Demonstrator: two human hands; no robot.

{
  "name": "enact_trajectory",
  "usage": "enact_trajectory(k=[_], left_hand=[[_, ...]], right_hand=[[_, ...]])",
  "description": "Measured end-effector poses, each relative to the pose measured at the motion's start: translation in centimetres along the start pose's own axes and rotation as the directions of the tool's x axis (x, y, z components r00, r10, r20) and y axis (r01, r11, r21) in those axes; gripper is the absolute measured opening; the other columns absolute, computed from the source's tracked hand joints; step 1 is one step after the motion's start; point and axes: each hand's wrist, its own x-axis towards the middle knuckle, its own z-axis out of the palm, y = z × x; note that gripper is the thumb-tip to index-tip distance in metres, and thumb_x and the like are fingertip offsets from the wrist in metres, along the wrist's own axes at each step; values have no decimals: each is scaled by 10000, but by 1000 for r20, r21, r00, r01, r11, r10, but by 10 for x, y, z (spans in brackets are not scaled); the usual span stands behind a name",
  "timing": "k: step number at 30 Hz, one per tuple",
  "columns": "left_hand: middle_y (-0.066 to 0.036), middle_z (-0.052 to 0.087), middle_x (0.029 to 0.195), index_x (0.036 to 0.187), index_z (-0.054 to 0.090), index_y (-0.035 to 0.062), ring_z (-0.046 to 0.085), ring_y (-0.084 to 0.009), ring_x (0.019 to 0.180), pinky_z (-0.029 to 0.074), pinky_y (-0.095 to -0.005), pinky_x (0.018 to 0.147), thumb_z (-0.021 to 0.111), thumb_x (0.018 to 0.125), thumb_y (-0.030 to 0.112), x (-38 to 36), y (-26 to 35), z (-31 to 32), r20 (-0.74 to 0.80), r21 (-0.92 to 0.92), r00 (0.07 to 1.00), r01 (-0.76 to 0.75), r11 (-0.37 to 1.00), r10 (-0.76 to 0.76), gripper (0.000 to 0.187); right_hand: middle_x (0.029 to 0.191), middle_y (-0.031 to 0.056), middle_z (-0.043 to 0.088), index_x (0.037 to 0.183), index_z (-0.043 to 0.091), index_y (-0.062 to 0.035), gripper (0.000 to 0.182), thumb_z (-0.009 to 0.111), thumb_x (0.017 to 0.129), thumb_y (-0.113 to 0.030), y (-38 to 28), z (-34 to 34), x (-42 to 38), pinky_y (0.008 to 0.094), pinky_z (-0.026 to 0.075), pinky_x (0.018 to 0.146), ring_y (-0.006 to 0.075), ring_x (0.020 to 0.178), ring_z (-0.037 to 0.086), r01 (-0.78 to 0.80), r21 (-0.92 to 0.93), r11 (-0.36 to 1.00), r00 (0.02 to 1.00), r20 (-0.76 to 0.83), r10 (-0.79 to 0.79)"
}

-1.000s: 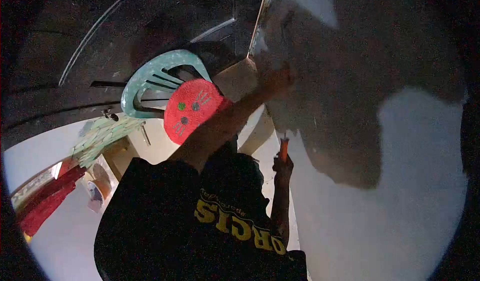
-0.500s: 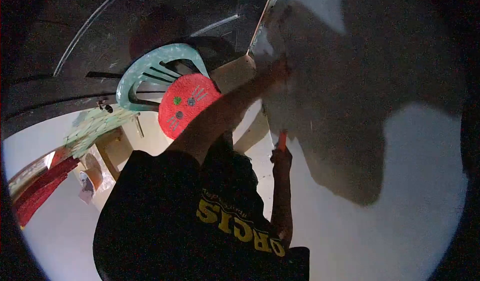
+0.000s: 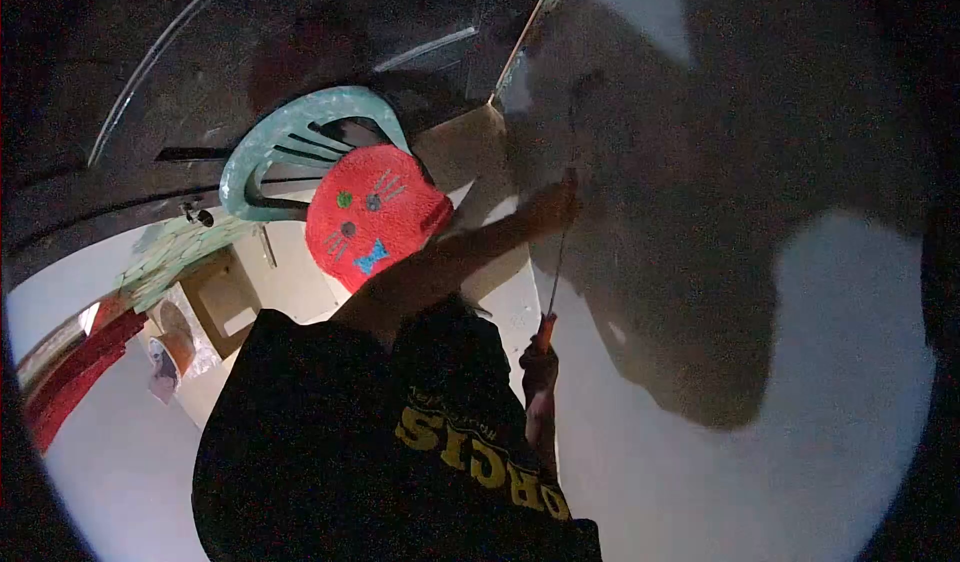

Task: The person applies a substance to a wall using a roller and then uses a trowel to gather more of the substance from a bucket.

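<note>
My right hand (image 3: 540,367) is closed around the orange handle of a screwdriver (image 3: 547,330), which points up along the pale wall. A long thin line, apparently its shaft, runs from the handle up to my left hand (image 3: 558,208). That hand is closed close to the shadowed wall (image 3: 650,212); what is in its fingers is too dark to make out. My left forearm reaches across in front of a red round cushion (image 3: 370,207) with a cat face and a blue bow.
The cushion rests on a green plastic chair (image 3: 300,147) to the left. Dark floor (image 3: 230,52) lies beyond, and the wall meets it at a corner. A shelf unit (image 3: 225,297) and dark red cloth (image 3: 80,382) are at the far left. My shadow covers much of the wall.
My left hand has come down along the wall toward me. My right hand has drawn back slightly with the screwdriver. A thin line now shows between them, and more of the cushion is visible.
</note>
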Motion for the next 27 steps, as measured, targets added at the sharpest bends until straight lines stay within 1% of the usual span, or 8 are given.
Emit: enact_trajectory(k=[4, 9, 12, 17, 21, 23, 25, 27], left_hand=[[-222, 590, 845, 1232, 269, -136, 620, -291, 779, 486, -390, 651, 493, 888, 209, -6, -3, 11, 195, -279, 981, 44, 959, 12, 536], [-198, 591, 808, 1258, 271, -127, 615, -279, 726, 494, -374, 631, 509, 876, 228, 30, -5, -49, -60, -38, 997, 47, 998, -49, 573], [-190, 596, 801, 1270, 280, -119, 615, -283, 701, 499, -379, 619, 520, 865, 222, 68, -31, -80, -131, -22, 991, 0, 1000, -3, 581], [-175, 604, 788, 1290, 295, -105, 614, -291, 660, 507, -387, 599, 537, 845, 212, 109, -90, -81, -230, 347, 942, -155, 925, 244, 597], [-197, 588, 749, 1320, 236, -108, 606, -303, 649, 510, -403, 576, 512, 845, 203, 68, -27, -91, -159, -122, 972, 153, 981, -171, 631], [-185, 591, 736, 1304, 229, -124, 604, -307, 639, 507, -407, 569, 501, 849, 205, 48, -19, -69, -116, -180, 973, 175, 968, -198, 624], [-172, 593, 724, 1287, 222, -140, 603, -311, 629, 503, -411, 562, 489, 852, 207, 31, -22, -28, -63, -245, 986, 135, 960, -155, 618], [-160, 596, 711, 1271, 214, -156, 601, -315, 619, 500, -415, 555, 478, 855, 209, 13, -23, 13, 26, -310, 993, 119, 943, -117, 613]], right_hand=[[677, -12, 470, 1043, 515, -2, 275, 578, 791, -90, 2, 7, -20, 244, 367, 482, 107, 532, 444, 44, -98, 994, 999, -25, -47], [673, -13, 467, 1022, 516, -13, 256, 565, 773, -43, -6, 19, 40, 254, 354, 476, 103, 513, 426, 21, -12, 1000, 999, 44, -20], [646, -18, 439, 994, 502, -9, 238, 557, 765, -39, -35, 62, 75, 246, 331, 461, 88, 488, 394, 134, -221, 966, 988, 109, -113], [599, -21, 379, 996, 470, 0, 280, 588, 756, -81, -53, 107, 88, 232, 307, 442, 77, 470, 368, 58, 163, 985, 976, 198, -91], [624, -7, 416, 1002, 467, 0, 253, 556, 792, -110, -36, 75, 77, 242, 314, 446, 87, 492, 399, 69, 99, 993, 978, 191, -87], [649, -1, 436, 992, 480, -1, 256, 566, 778, -110, -22, 48, 60, 250, 329, 465, 96, 514, 421, 92, 164, 982, 971, 206, -125], [679, 7, 462, 1013, 491, 10, 311, 594, 758, -134, -9, 21, 41, 257, 336, 487, 109, 534, 438, 124, -193, 973, 991, 67, -113], [727, 14, 485, 1039, 495, 17, 309, 593, 796, -146, 8, -14, 27, 259, 368, 502, 111, 568, 460, 95, -113, 989, 993, 77, -86]])
